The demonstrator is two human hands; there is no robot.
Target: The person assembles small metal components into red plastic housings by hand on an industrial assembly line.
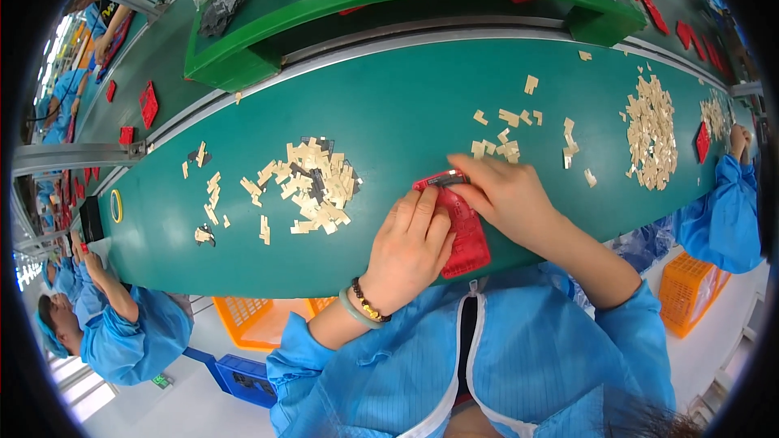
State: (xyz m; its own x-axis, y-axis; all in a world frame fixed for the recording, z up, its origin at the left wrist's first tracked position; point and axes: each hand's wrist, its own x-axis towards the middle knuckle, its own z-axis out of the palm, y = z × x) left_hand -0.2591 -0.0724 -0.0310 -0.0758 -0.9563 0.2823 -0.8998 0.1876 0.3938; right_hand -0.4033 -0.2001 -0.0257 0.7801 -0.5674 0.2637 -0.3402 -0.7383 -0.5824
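- At the far left, a co-worker (134,341) in blue sits by the green work surface (406,105); a yellow ring (117,206) lies near that end.
- Next comes a thin scatter of cream L-shaped pieces (213,188), a few dark ones among them, lying loose.
- Right of it is a larger heap of cream pieces (326,209) mixed with dark pieces (316,182); none of these is in a hand.
- The left hand (408,253) is curled over the left side of the red plastic casing (468,247), its fingers bent and holding it steady.
- The casing is at the near edge, in front of the person's blue smock, its narrow far end slanting left.
- A dark strip (448,179) lies across that far end. The work on this casing looks partway along; whether the strip is seated cannot be told.
- The right hand (513,201) has thumb and forefinger nearly closed around the strip, pinching it against the casing.
- Beyond the right hand, a few cream offcuts (509,118) lie loose on the far side.
- Farther right, a dense cream pile (652,134) and another red casing (703,143) lie out of the person's hands, so plenty seems left.
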